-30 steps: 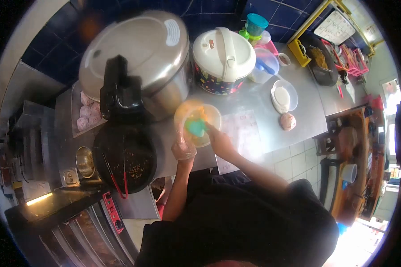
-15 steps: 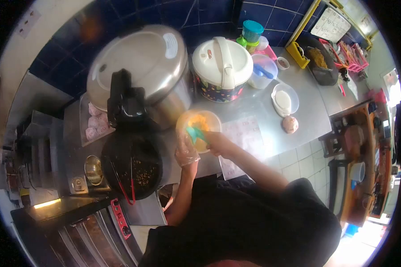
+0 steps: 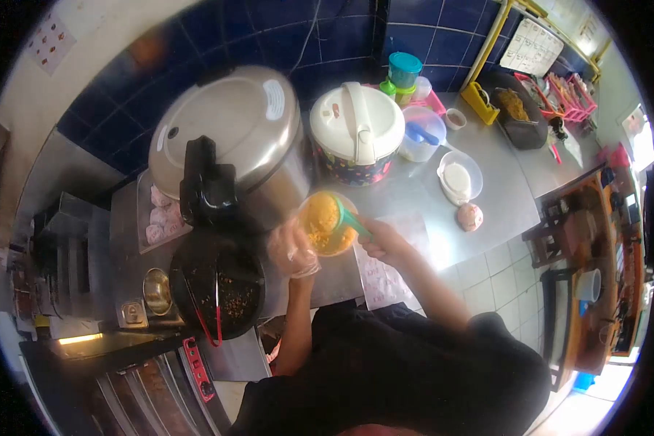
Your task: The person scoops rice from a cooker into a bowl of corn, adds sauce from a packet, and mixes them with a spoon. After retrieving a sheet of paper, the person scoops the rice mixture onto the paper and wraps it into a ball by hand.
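A pale plastic bowl (image 3: pixel 347 245) with yellow-orange crumbly food is tilted above the steel counter. At its left side, my left hand (image 3: pixel 293 245) wears a clear plastic glove and is curled against the bowl's wall; its fingertips are partly hidden. My right hand (image 3: pixel 386 241) grips the handle of a green spoon (image 3: pixel 353 223), its head in the bowl. A rounded yellow mound of food (image 3: pixel 319 212) shows in the bowl beside the spoon. Under my right forearm lies printed wrapping paper (image 3: pixel 382 276).
Behind the bowl stand a big steel rice cooker (image 3: pixel 229 120) and a white-lidded container (image 3: pixel 360 120). On the left, a black pan (image 3: pixel 229 291) holds red-handled tongs (image 3: pixel 214 320). A wrapped ball (image 3: pixel 469 216) and a small white scoop (image 3: pixel 455 182) lie right.
The spoon has shifted right and its handle points more to the right. A rounded yellow mound now shows in the bowl. My left hand has moved slightly left; the view has tilted.
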Demonstrator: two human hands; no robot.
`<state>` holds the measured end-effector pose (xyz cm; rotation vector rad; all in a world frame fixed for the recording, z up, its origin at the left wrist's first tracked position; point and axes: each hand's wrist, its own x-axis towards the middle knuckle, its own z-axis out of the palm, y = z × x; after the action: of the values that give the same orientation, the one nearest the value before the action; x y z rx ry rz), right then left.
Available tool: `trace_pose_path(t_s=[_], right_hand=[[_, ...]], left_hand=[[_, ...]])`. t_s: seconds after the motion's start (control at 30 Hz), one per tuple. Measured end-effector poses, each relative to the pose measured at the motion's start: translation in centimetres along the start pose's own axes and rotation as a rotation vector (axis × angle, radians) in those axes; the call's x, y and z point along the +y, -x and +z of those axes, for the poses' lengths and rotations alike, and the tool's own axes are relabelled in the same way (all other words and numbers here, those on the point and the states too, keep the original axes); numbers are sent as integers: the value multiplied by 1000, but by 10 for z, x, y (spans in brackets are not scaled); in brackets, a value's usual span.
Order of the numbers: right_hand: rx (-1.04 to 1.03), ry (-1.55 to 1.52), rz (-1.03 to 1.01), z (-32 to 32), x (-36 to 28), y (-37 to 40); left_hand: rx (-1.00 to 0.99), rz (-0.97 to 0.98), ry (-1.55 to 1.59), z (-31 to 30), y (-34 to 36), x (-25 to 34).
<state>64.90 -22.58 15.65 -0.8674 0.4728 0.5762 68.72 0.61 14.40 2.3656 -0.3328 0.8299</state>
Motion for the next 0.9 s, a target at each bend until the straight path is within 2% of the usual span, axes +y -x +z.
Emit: trace_pose_path(t_s=[0.03, 0.07, 0.13, 0.17, 0.23, 0.47, 0.53, 0.57, 0.67, 0.7, 0.8, 0.87, 0.9], right_hand=[[-3, -1, 3, -1, 1, 1], [-40, 1, -6, -1, 1, 2], [-77, 7, -16, 1, 1, 5], [-49, 31, -18, 7, 2, 9], [-15, 50, -28, 11, -1, 15], [72, 100, -98, 8, 5, 20], [121, 126, -99, 6, 2, 19], [106, 111, -114, 3, 5, 16], [69, 37, -113, -2, 12, 9], [54, -10, -111, -3, 9, 7], [52, 20, -95, 5, 5, 8], [39, 27, -95, 9, 2, 11], [27, 40, -100, 10, 0, 11]], left_hand=[[50, 51, 172, 3, -13, 12], [51, 49, 168, 14, -22, 19], [25, 47, 458, 31, -34, 28], [28, 48, 461, 38, -35, 28], [-229, 149, 253, 52, -37, 27], [-197, 44, 371, 76, -27, 45], [-118, 13, 428, 79, -28, 50], [-157, -20, 491, 84, -34, 44], [-160, 47, 665, 83, -30, 35], [-160, 54, 665, 81, -34, 34], [-202, 268, 321, 68, -43, 32], [-248, 278, 271, 65, -45, 32], [-283, 210, 311, 68, -45, 32]])
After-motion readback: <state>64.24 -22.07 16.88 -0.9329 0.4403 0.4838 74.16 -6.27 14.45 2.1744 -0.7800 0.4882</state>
